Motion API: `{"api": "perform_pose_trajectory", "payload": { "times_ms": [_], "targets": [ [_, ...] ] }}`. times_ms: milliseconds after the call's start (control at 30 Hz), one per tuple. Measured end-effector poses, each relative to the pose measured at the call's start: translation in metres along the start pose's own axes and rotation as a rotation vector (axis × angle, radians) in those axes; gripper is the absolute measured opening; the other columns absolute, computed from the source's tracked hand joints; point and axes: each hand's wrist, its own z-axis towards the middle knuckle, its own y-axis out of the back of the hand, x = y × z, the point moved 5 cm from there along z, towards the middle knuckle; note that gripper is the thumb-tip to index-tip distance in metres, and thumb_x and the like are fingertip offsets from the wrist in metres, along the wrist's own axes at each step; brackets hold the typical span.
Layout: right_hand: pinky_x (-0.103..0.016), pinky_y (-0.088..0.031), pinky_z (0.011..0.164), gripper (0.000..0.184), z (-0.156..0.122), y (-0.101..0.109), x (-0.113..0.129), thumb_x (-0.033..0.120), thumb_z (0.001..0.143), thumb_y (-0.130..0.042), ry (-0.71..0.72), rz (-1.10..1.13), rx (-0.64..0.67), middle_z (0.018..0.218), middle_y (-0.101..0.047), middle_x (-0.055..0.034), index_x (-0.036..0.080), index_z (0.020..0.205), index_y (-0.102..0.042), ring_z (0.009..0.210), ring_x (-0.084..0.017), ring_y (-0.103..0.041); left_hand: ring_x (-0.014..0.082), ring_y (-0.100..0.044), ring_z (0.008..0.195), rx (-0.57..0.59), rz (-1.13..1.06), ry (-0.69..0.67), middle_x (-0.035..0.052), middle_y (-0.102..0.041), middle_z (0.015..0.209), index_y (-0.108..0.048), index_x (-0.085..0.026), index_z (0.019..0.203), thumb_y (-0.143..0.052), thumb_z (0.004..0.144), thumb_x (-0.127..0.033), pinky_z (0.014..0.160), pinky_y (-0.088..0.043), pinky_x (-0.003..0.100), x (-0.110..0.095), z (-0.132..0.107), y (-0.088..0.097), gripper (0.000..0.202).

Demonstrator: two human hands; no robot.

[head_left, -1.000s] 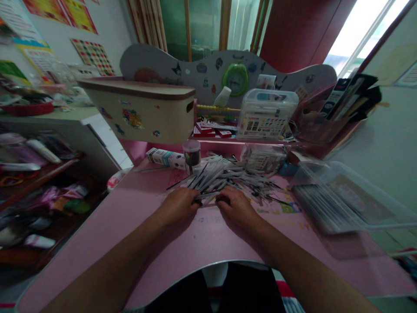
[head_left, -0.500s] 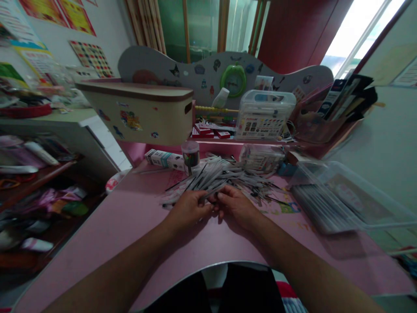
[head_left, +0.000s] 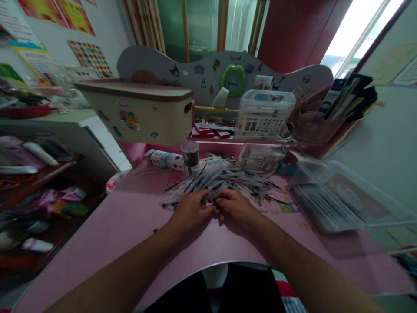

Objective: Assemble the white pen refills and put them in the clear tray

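Observation:
My left hand (head_left: pixel 193 211) and my right hand (head_left: pixel 237 206) meet low over the pink desk, fingertips pinched together. Between them is a thin, pale, pen-like stick with a dark part; the fingers hide most of it. Just beyond the fingertips spreads a loose pile of slender pen-like sticks (head_left: pixel 216 174), clear and grey, several with black ends. A small dark piece (head_left: pixel 155 231) lies on the desk beside my left forearm.
On the right, a clear plastic box (head_left: pixel 384 213) stands by a row of grey sticks (head_left: pixel 322 208). Behind the pile are a clear cup (head_left: pixel 190 157), a long carton (head_left: pixel 164 159) and a transparent case (head_left: pixel 262 157). A cream bin (head_left: pixel 140 115) sits on the shelf.
The small dark piece now shows on the desk by my left forearm. Both hands stay together in nearly the same place, with the fingers slightly shifted.

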Motion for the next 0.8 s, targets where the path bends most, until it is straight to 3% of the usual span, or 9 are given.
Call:
{"api": "perform_pose_trajectory", "payload": {
  "times_ms": [233,500,600,667,800],
  "targets": [
    [-0.021,-0.05,0.038,0.032,-0.001,0.002,-0.004,0.035,0.068,-0.081,-0.038,0.043,0.017,0.055,-0.063,0.0013,0.013,0.086,-0.067,0.041,-0.01,-0.055,0.0122,-0.046,0.057,0.016,-0.04,-0.054,-0.0063,-0.051,0.06,-0.064,-0.019,0.08,-0.062,0.075,-0.019,0.056,-0.03,0.026,-0.003,0.0,0.002,0.005],
    [-0.026,-0.055,0.046,0.032,-0.005,0.002,-0.004,0.026,0.066,-0.084,-0.16,0.117,0.144,0.058,-0.064,-0.0002,0.01,0.09,-0.07,0.045,-0.011,-0.057,0.0139,-0.055,0.057,0.163,-0.479,0.069,0.0011,-0.065,0.066,-0.066,-0.016,0.076,-0.066,0.072,-0.023,0.053,-0.038,0.025,0.006,-0.001,-0.006,0.009],
    [-0.026,-0.055,0.049,0.03,-0.004,0.004,-0.001,0.022,0.065,-0.085,-0.136,0.133,0.12,0.064,-0.068,-0.0015,0.013,0.088,-0.068,0.049,-0.012,-0.06,0.0146,-0.058,0.056,0.16,-0.353,0.073,0.0,-0.065,0.064,-0.068,-0.016,0.079,-0.067,0.071,-0.027,0.054,-0.041,0.025,0.013,0.008,0.014,0.013],
    [-0.027,-0.056,0.053,0.028,-0.004,0.005,-0.001,0.021,0.066,-0.084,-0.12,0.134,0.118,0.068,-0.07,-0.0028,0.014,0.086,-0.066,0.051,-0.011,-0.061,0.0148,-0.055,0.05,0.085,-0.196,0.083,-0.0032,-0.061,0.058,-0.068,-0.018,0.083,-0.067,0.073,-0.036,0.05,-0.038,0.025,0.021,0.017,0.036,0.021],
    [-0.028,-0.055,0.057,0.024,-0.004,0.004,-0.001,0.019,0.065,-0.083,-0.093,0.135,0.149,0.069,-0.07,-0.0038,0.013,0.079,-0.065,0.052,-0.011,-0.061,0.0207,-0.064,0.068,-0.175,0.23,0.043,0.0023,-0.07,0.072,-0.07,-0.019,0.08,-0.065,0.074,-0.033,0.063,-0.043,0.028,0.034,0.031,0.083,0.016]
  ]
}}
